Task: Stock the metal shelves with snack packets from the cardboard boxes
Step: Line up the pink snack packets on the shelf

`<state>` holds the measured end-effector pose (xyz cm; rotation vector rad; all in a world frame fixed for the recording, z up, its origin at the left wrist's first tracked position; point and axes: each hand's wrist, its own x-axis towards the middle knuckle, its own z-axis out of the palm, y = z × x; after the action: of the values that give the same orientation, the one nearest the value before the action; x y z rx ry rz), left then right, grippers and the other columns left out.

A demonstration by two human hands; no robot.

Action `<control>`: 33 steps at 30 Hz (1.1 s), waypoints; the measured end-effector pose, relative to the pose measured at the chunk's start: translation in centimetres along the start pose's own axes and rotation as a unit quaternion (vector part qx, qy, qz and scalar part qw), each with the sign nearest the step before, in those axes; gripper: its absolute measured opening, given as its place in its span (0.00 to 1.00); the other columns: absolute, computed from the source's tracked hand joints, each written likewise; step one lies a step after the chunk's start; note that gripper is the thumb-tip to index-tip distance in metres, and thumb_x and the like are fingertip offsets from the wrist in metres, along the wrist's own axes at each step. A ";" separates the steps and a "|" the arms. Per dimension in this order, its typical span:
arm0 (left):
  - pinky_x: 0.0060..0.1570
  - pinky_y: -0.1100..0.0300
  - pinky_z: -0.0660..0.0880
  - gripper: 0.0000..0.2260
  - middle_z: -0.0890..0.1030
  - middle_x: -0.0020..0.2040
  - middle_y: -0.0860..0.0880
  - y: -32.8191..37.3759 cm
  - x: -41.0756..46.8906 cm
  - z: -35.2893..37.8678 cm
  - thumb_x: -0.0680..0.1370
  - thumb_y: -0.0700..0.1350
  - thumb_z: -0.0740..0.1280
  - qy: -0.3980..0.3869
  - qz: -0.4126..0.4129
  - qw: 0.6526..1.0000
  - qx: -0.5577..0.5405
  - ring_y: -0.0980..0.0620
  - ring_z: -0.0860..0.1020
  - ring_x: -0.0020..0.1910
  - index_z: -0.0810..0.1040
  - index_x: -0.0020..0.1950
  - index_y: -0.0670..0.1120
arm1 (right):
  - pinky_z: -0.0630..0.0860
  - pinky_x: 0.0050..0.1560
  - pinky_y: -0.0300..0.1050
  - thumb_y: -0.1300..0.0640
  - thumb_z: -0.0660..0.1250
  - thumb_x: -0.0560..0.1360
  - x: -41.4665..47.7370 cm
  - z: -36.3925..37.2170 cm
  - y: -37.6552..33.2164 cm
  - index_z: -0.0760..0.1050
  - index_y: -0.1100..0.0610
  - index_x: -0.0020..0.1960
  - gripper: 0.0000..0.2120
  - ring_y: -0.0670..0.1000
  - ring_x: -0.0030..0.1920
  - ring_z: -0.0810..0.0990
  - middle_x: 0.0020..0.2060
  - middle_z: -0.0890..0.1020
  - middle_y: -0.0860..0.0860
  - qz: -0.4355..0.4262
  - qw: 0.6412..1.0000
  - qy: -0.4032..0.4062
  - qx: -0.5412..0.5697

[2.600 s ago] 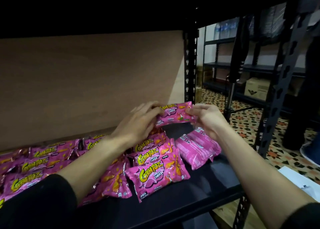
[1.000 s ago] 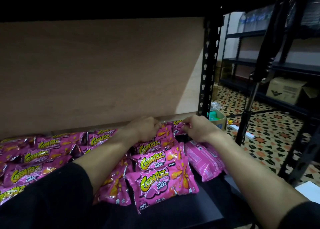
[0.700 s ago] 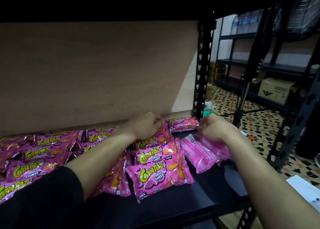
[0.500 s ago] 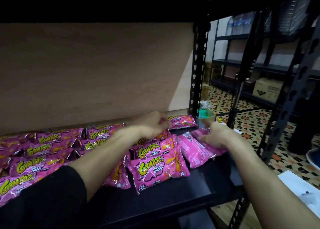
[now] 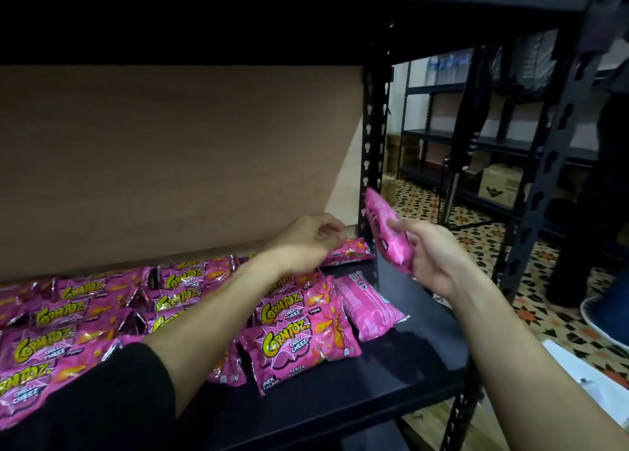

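The pink snack packets (image 5: 299, 345) on the shelf read "Corntoz" — "Chilli Cheez", "Mini".

2 hands: left hand (image 5: 303, 243), right hand (image 5: 439, 260). Corntoz pkts (image 5: 299, 345) on shelf (image 5: 391, 375): a dozen+, overlapping, exact no. unclear. 1 held pkt (image 5: 379, 215). 1 cardboard box (image 5: 500, 185).

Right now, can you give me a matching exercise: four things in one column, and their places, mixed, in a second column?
1. raised packet
2. cardboard box
3. label-up front packet
4. back-side-up packet

a. on the far rack
b. on the shelf, nearest its front edge
c. in the right hand
d. on the shelf, right of packet 3

Pairs: 1-c, 2-a, 3-b, 4-d.
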<state>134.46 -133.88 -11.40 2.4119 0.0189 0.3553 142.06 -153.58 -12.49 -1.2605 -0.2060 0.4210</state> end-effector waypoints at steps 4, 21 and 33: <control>0.64 0.59 0.72 0.19 0.79 0.60 0.52 0.9 0.8 0.6 0.80 0.49 0.66 0.015 0.000 0.998 -0.056 0.52 0.78 0.59 0.71 0.71 0.49 | 0.74 0.38 0.44 0.54 0.70 0.66 0.0 0.6 0.2 0.77 0.61 0.55 0.19 0.53 0.36 0.79 0.42 0.83 0.57 0.061 0.983 -0.113 0.133; 0.44 0.54 0.83 0.12 0.82 0.53 0.35 0.4 2.0 -1.1 0.73 0.46 0.76 0.099 -0.131 0.934 -0.317 0.42 0.85 0.42 0.79 0.49 0.42 | 0.82 0.38 0.42 0.64 0.75 0.66 1.7 2.0 0.6 0.78 0.65 0.58 0.20 0.53 0.41 0.84 0.47 0.85 0.60 -0.069 0.993 -0.053 0.078; 0.54 0.54 0.80 0.17 0.83 0.52 0.41 -1.4 4.0 -1.4 0.73 0.46 0.76 0.005 -0.112 0.988 -0.111 0.42 0.83 0.51 0.78 0.56 0.40 | 0.76 0.27 0.37 0.68 0.71 0.75 6.4 2.5 0.4 0.79 0.56 0.57 0.14 0.47 0.30 0.84 0.35 0.85 0.52 -0.092 0.991 0.090 -0.035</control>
<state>138.04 -131.45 -10.28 2.1608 0.2401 0.2520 146.83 -148.64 -12.60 -1.3272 -0.1820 0.1416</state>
